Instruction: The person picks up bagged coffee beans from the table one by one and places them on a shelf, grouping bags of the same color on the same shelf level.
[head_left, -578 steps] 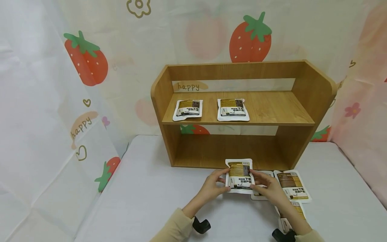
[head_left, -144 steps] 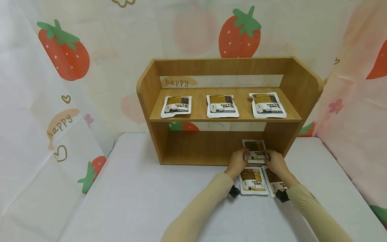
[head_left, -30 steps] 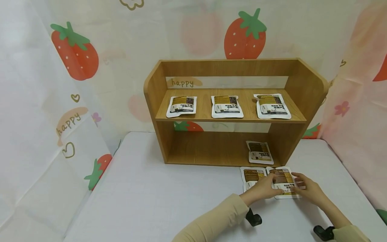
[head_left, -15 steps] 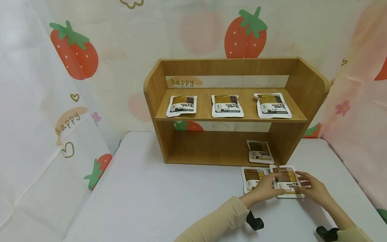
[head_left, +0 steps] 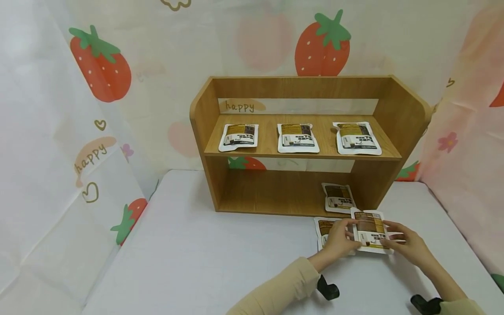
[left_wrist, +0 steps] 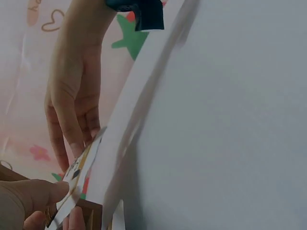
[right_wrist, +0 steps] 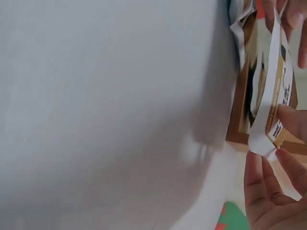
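Observation:
Both hands hold one white pouch with a brown-and-yellow label [head_left: 370, 231] just above the table, in front of the wooden shelf's [head_left: 204, 118] right end. My left hand [head_left: 347, 235] pinches its left edge and my right hand [head_left: 390, 239] grips its right edge. The right wrist view shows the pouch [right_wrist: 274, 91] edge-on, between thumb and fingers. A second pouch [head_left: 323, 228] lies flat on the table, partly under my left hand. One pouch [head_left: 338, 197] lies on the lower shelf at the right. Three pouches [head_left: 298, 138] lie in a row on the upper shelf.
The white table [head_left: 204, 258] stretches to the left of the hands. The lower shelf's left and middle [head_left: 271, 192] are bare wood. Strawberry-print curtains [head_left: 98, 87] close off the back and both sides.
The pouch on the right of the table has come up off the surface in both hands and moved slightly toward the shelf. The other pouches have not moved.

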A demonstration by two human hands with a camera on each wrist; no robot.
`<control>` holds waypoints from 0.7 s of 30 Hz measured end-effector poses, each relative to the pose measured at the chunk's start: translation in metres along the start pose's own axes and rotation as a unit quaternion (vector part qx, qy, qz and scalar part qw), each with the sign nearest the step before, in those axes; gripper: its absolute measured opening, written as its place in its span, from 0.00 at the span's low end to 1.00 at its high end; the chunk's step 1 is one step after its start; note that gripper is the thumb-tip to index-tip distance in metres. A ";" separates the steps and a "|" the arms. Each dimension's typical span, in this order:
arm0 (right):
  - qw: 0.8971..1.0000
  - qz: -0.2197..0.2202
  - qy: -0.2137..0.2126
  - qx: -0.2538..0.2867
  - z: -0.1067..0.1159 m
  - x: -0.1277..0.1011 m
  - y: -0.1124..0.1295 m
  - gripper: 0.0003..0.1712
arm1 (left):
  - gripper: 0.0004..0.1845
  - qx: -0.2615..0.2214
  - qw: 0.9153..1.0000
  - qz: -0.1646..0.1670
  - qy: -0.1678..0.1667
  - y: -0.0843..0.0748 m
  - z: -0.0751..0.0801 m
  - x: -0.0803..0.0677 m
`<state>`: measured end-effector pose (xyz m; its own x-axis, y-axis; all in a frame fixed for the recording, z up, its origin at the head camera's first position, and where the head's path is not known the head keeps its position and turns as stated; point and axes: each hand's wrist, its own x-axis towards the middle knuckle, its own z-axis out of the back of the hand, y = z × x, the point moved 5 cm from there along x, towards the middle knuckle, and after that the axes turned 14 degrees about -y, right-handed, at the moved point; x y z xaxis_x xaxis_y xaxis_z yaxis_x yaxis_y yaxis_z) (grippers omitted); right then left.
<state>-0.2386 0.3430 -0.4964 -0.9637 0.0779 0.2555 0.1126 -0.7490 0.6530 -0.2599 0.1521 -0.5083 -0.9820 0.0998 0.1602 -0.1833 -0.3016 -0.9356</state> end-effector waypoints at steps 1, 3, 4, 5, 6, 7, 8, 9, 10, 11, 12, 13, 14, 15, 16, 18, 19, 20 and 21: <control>1.000 0.000 0.002 0.004 -0.001 0.001 0.002 0.36 | 0.29 -0.003 1.000 0.003 -0.002 0.001 0.002 0.001; 1.000 -0.006 0.008 0.013 -0.004 0.002 0.005 0.36 | 0.27 -0.005 1.000 0.007 -0.009 0.003 0.006 0.002; 1.000 -0.008 0.009 0.016 -0.005 0.002 0.006 0.36 | 0.26 -0.009 1.000 0.007 -0.012 0.005 0.007 0.002; 1.000 -0.010 0.010 0.020 -0.006 0.002 0.008 0.36 | 0.26 -0.012 1.000 0.006 -0.015 0.006 0.009 0.003; 1.000 -0.013 0.012 0.024 -0.007 0.003 0.010 0.36 | 0.25 -0.015 1.000 0.004 -0.017 0.007 0.012 0.003; 0.999 -0.016 0.013 0.027 -0.008 0.003 0.011 0.36 | 0.25 -0.018 1.000 0.001 -0.018 0.008 0.013 0.004; 0.999 -0.018 0.014 0.029 -0.008 0.003 0.012 0.36 | 0.25 -0.020 1.000 -0.003 -0.019 0.008 0.014 0.004; 0.999 -0.018 0.014 0.029 -0.009 0.003 0.012 0.36 | 0.25 -0.024 1.000 -0.008 -0.018 0.009 0.015 0.004; 0.999 -0.018 0.013 0.030 -0.010 0.003 0.014 0.36 | 0.25 -0.024 0.999 -0.013 -0.018 0.009 0.017 0.005; 0.999 -0.019 0.015 0.031 -0.011 0.004 0.015 0.36 | 0.25 -0.025 0.999 -0.017 -0.018 0.009 0.019 0.005; 0.999 -0.020 0.017 0.032 -0.012 0.004 0.016 0.36 | 0.25 -0.026 0.999 -0.022 -0.016 0.009 0.020 0.005; 0.999 -0.020 0.019 0.034 -0.014 0.005 0.017 0.36 | 0.24 -0.028 0.999 -0.023 -0.016 0.009 0.022 0.006; 0.999 -0.022 0.019 0.036 -0.015 0.005 0.018 0.37 | 0.24 -0.029 0.999 -0.028 -0.016 0.009 0.024 0.006; 0.999 -0.024 0.021 0.038 -0.017 0.006 0.019 0.37 | 0.24 -0.031 0.999 -0.027 -0.015 0.010 0.027 0.007; 0.999 -0.025 0.022 0.041 -0.019 0.007 0.020 0.37 | 0.24 -0.034 0.999 -0.026 -0.015 0.011 0.029 0.008; 0.998 -0.028 0.026 0.048 -0.023 0.008 0.023 0.37 | 0.24 -0.034 0.999 -0.025 -0.015 0.013 0.035 0.009; 0.998 -0.029 0.027 0.051 -0.025 0.010 0.025 0.37 | 0.24 -0.033 0.999 -0.022 -0.015 0.014 0.037 0.009; 0.998 -0.031 0.027 0.053 -0.027 0.011 0.026 0.38 | 0.24 -0.033 0.999 -0.021 -0.015 0.015 0.040 0.010; 0.998 -0.031 0.028 0.055 -0.028 0.012 0.027 0.38 | 0.24 -0.036 0.999 -0.016 -0.015 0.017 0.043 0.011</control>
<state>-0.2544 0.3047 -0.4956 -0.9812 0.0826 0.1742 0.0753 -0.6674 0.7409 -0.2756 0.1076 -0.5089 -0.9767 0.0805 0.1991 -0.2126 -0.2305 -0.9496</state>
